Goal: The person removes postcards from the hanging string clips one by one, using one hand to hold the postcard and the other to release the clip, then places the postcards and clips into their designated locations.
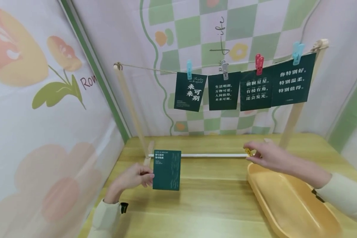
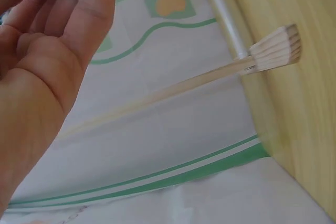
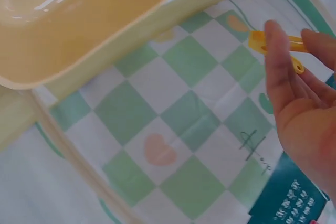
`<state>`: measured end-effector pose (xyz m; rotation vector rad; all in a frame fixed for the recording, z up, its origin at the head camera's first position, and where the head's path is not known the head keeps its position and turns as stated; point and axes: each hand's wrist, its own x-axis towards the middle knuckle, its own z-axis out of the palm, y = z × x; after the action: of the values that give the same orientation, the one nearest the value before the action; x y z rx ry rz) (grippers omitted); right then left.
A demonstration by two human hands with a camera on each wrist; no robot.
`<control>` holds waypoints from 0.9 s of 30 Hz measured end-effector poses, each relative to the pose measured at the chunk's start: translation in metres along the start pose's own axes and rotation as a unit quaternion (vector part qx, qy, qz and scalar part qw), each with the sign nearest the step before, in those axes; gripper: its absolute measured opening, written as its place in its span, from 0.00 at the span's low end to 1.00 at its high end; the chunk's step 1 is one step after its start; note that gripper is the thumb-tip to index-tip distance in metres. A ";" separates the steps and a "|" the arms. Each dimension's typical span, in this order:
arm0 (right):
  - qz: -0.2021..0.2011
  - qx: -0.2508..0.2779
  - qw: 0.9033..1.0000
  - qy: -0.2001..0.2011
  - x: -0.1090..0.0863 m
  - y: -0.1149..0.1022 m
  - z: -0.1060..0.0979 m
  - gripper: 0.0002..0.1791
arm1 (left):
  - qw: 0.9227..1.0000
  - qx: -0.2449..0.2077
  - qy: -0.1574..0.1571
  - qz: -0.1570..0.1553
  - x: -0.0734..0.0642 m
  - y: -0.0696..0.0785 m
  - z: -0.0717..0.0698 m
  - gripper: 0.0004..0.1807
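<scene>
My left hand (image 1: 138,176) pinches a dark green card (image 1: 166,170) with white print by its left edge, upright above the table. In the left wrist view the same hand (image 2: 58,40) shows from the palm side, and the card is out of sight. Between thumb and fingers, my right hand (image 1: 264,154) holds a small yellow clothespin (image 1: 248,152), over the far end of the yellow tray. The right wrist view shows the clothespin (image 3: 278,41) at the fingertips. Several dark green cards, one of them a card at the left (image 1: 188,99), hang from a string (image 1: 148,68).
The string runs between a left wooden post (image 1: 131,105) and a right post (image 1: 294,119). Blue, grey and red clothespins (image 1: 259,64) grip the cards. A white rod (image 1: 211,155) joins the posts low down. The yellow tray (image 1: 257,191) stands at right on the wooden table (image 1: 208,211).
</scene>
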<state>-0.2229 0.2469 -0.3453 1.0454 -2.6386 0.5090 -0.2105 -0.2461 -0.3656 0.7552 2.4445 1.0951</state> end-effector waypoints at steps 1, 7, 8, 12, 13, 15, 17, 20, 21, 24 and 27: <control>0.007 0.004 1.000 -0.017 -0.001 0.002 0.002 0.17 | 1.000 -0.003 -0.003 -0.004 0.000 -0.002 0.002 0.12; 0.034 0.035 0.991 -0.125 -0.011 0.019 0.012 0.15 | 0.999 -0.023 -0.003 -0.024 0.001 -0.008 0.011 0.11; 0.037 0.045 0.989 -0.139 -0.013 0.021 0.014 0.15 | 0.999 -0.024 -0.001 -0.027 0.001 -0.008 0.012 0.11; 0.050 0.095 0.979 -0.174 -0.020 0.029 0.018 0.16 | 0.999 -0.014 0.004 -0.038 0.001 -0.011 0.018 0.10; 0.050 0.098 0.978 -0.178 -0.022 0.031 0.019 0.15 | 0.999 -0.013 0.003 -0.041 0.000 -0.013 0.019 0.10; 0.057 0.105 0.975 -0.190 -0.025 0.034 0.021 0.15 | 0.999 -0.010 0.003 -0.045 -0.001 -0.015 0.021 0.10; 0.059 0.094 0.974 -0.200 -0.027 0.037 0.023 0.14 | 0.999 -0.010 0.003 -0.048 -0.003 -0.017 0.021 0.10; 0.066 0.071 0.971 -0.220 -0.029 0.040 0.027 0.14 | 0.999 -0.018 0.003 -0.051 -0.005 -0.021 0.022 0.10; 0.063 0.067 0.969 -0.228 -0.030 0.041 0.028 0.14 | 0.998 -0.020 0.004 -0.053 -0.005 -0.022 0.022 0.10; 0.066 0.048 0.966 -0.245 -0.031 0.042 0.032 0.15 | 0.997 -0.036 0.002 -0.062 -0.006 -0.026 0.023 0.10; 0.053 0.043 0.968 -0.243 -0.033 0.042 0.035 0.16 | 0.996 -0.050 0.001 -0.071 -0.008 -0.029 0.024 0.10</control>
<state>-0.2324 0.2811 -0.3983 1.1861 -3.1398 0.4355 -0.2013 -0.2532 -0.4024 0.5407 2.3847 1.1531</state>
